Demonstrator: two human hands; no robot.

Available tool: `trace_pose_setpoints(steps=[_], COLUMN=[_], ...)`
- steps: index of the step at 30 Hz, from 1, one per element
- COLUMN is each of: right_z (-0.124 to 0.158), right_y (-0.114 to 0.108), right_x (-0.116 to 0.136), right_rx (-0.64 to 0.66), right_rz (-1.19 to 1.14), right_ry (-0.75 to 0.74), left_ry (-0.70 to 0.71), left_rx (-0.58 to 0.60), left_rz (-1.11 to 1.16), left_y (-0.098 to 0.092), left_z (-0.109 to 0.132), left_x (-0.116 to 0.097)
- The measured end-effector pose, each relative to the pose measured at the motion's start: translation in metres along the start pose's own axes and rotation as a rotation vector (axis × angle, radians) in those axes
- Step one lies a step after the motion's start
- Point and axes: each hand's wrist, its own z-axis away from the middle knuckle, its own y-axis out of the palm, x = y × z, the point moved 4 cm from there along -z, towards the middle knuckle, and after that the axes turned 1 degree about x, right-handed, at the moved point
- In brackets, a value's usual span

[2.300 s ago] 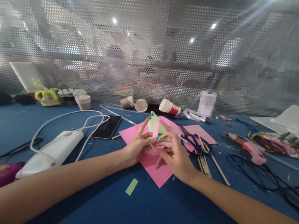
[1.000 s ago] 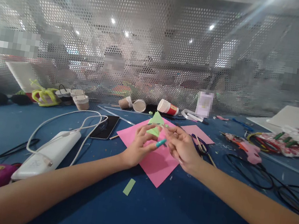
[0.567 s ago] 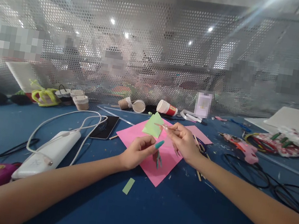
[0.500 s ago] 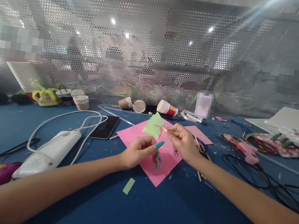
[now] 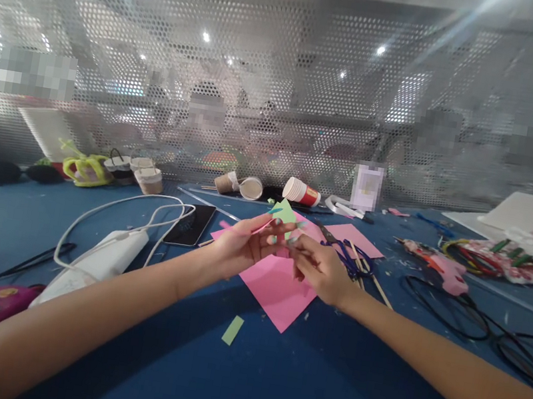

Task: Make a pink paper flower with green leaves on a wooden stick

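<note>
My left hand [image 5: 239,244] is turned palm up over the pink paper sheet [image 5: 280,294], its thumb apart from loosely curled fingers; pink shows between them, and I cannot tell whether it is a held piece or the sheet behind. My right hand [image 5: 319,265] meets its fingertips from the right, fingers pinched together. Whatever the right fingers hold is too small or hidden to make out. Behind the hands lies a light green paper piece [image 5: 285,210], partly covered. A small green paper strip [image 5: 232,330] rests on the blue table nearer to me.
Blue-handled scissors [image 5: 351,259], wooden sticks [image 5: 382,292] and a smaller pink sheet [image 5: 352,235] lie right of the hands. A pink glue gun [image 5: 450,272] is further right. At left are a phone [image 5: 190,224] and a white power strip [image 5: 100,254]; paper cups [image 5: 302,192] lie behind.
My left hand has rolled palm up and risen slightly toward the right hand. My right hand has lowered and drawn in, so the fingertips now meet. The scissors show more fully.
</note>
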Motion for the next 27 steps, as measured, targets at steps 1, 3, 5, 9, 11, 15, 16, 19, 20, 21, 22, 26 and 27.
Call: trace_pose_setpoints(steps=[1, 3, 5, 9, 11, 15, 16, 19, 20, 21, 22, 26, 27], right_z=[0.000, 0.000, 0.000, -0.001, -0.001, -0.002, -0.003, -0.005, -0.005, -0.006, -0.008, -0.012, -0.013], right_y=[0.000, 0.001, 0.002, 0.005, 0.006, 0.006, 0.007, 0.008, 0.008, 0.007, 0.006, -0.002, -0.004], right_x=[0.000, -0.001, -0.002, -0.006, -0.011, -0.014, -0.013, -0.012, -0.012, -0.013, -0.014, -0.012, -0.009], right_rx=[0.016, 0.044, 0.072, 0.116, 0.074, -0.007, -0.006, 0.032, 0.044, 0.048, 0.042, 0.018, 0.028], right_rz=[-0.022, -0.072, -0.105, -0.112, -0.127, -0.194, -0.216, -0.332, -0.378, -0.425, -0.470, -0.588, -0.597], right_ry=[0.013, 0.029, 0.030, 0.038, 0.090, 0.185, 0.194, 0.248, 0.269, 0.287, 0.300, 0.353, 0.363], left_ry=[-0.023, -0.077, -0.119, -0.166, -0.174, -0.124, -0.084, 0.133, 0.218, 0.291, 0.343, 0.433, 0.452], left_rx=[-0.006, -0.021, -0.031, -0.033, -0.038, -0.026, -0.001, 0.084, 0.108, 0.140, 0.174, 0.211, 0.186], left_rz=[0.025, 0.069, 0.114, 0.180, 0.166, 0.050, 0.002, -0.242, -0.358, -0.485, -0.605, -0.947, -1.018], left_y=[-0.001, -0.002, -0.002, 0.001, 0.000, -0.006, -0.007, -0.011, -0.012, -0.012, -0.012, -0.012, -0.012], left_z=[-0.001, -0.002, -0.001, 0.000, 0.000, -0.005, -0.007, -0.008, -0.007, -0.006, -0.004, 0.001, 0.001], left_x=[-0.001, -0.002, -0.004, -0.004, -0.003, -0.003, -0.005, -0.012, -0.014, -0.016, -0.017, -0.014, -0.013])
